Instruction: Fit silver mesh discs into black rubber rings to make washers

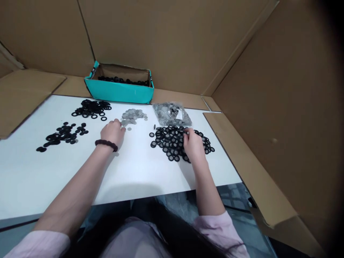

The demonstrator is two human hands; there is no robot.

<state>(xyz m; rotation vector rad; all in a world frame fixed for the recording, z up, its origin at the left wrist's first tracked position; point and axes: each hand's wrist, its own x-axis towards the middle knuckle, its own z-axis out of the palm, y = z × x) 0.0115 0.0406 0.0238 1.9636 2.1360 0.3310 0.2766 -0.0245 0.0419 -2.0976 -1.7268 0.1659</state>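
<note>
My left hand [112,131], with a dark braided band on its wrist, rests at the near left edge of a pile of small grey discs [133,114]. Its fingers are curled together, and whatever they pinch is hidden. Over the right part of a heap of black rings with grey centres [169,141] is my right hand [194,142]. Thumb and fingers are drawn together there; I cannot make out what lies between them. Plain black rings [92,107] are piled at the back left. Nearer on the left lies a scatter of small black round parts [64,134].
A turquoise box [119,91] holding more black parts stands at the back. To its right lies a clear plastic bag [172,114] of grey discs. Cardboard walls [172,43] surround the white tabletop [129,172] at the back and sides.
</note>
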